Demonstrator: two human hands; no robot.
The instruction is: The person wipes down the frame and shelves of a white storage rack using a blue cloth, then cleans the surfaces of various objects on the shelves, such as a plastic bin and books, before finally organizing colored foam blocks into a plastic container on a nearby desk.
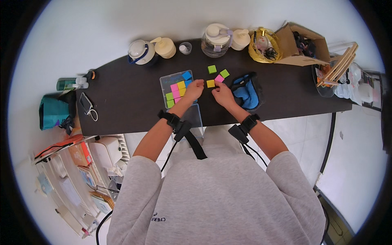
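My left hand (194,90) is over the right edge of a clear plastic box (164,80), its fingers bent; whether anything is between them cannot be made out. Pink, yellow, green and blue cubes (174,87) lie in the box, some partly covered by that hand. My right hand (223,94) has thumb and forefinger apart, with the fingertips beside a yellow cube (210,83) and a pink cube (219,78) on the dark table. Two green cubes lie just beyond: one green cube (212,69) farther back, the other green cube (224,73) by the pink one.
A clear lid (193,118) lies at the table's front edge below the box. Right of my right hand sits a black and blue fabric item (249,93). Pump bottles (165,48), a jug (215,41), a yellow basket (265,46) and a cardboard box (301,46) line the back.
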